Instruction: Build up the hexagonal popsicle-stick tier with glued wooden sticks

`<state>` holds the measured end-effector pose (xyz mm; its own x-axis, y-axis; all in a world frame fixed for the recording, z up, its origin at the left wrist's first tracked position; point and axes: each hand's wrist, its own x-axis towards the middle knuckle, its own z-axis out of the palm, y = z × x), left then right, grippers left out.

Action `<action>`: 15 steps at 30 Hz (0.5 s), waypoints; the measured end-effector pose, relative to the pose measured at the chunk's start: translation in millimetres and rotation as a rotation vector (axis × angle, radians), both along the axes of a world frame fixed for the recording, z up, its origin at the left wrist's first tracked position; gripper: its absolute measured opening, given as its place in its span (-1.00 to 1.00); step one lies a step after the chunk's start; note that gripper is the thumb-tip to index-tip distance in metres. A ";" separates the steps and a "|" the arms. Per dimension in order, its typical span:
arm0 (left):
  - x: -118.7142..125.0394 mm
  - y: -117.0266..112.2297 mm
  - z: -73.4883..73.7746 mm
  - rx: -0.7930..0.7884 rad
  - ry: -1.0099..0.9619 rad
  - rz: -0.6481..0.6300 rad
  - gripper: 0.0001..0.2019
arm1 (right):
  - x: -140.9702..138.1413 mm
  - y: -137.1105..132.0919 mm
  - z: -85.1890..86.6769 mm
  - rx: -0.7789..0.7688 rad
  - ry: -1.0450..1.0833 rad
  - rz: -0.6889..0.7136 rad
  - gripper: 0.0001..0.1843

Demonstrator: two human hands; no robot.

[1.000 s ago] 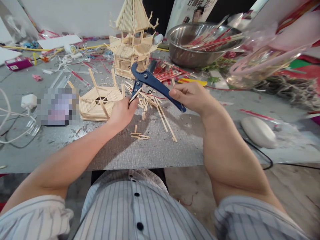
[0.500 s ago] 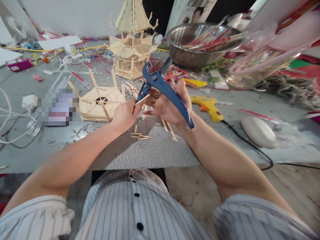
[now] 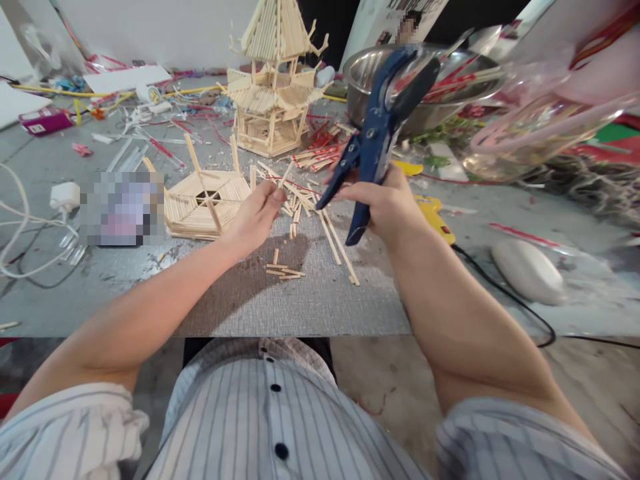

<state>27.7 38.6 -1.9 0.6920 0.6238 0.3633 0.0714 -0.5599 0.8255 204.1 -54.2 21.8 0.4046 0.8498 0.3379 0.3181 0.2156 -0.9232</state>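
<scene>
My left hand (image 3: 257, 217) pinches a short wooden stick (image 3: 286, 175) between thumb and fingers, its end pointing up. My right hand (image 3: 387, 200) is wrapped round a blue hand cutter (image 3: 373, 133), whose dark jaw points up and away. Beside my left hand lies a hexagonal stick base (image 3: 205, 200) with several short posts standing on it. Loose sticks (image 3: 297, 200) are scattered between my hands, and a few short cut pieces (image 3: 284, 272) lie nearer the table's front edge. Behind them stands a pagoda model (image 3: 273, 87) built of sticks.
A steel bowl (image 3: 357, 73) holding red-wrapped sticks stands at the back right. A yellow glue gun (image 3: 440, 220) with a black cord lies beyond my right forearm, near a white oval object (image 3: 527, 270). At left are a blurred phone (image 3: 125, 210) and a white charger (image 3: 65, 196).
My right hand has swung the cutter up and to the right, turning its jaw away from my left hand. The left hand keeps the stick, now held apart from the cutter.
</scene>
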 end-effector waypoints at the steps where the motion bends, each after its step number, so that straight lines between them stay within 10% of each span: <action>1: -0.4 1.1 0.7 -0.043 -0.025 -0.011 -0.64 | 5.7 0.3 -1.6 0.007 -0.157 -0.087 -0.56; 6: -2.3 2.7 3.7 -0.082 -0.075 -0.067 -0.60 | 23.4 6.2 -16.4 -0.110 -0.723 -0.201 -0.34; 15: -3.3 7.2 -0.9 0.083 -0.045 -0.026 -0.52 | 13.9 8.3 -23.9 -0.140 -0.899 -0.056 -0.31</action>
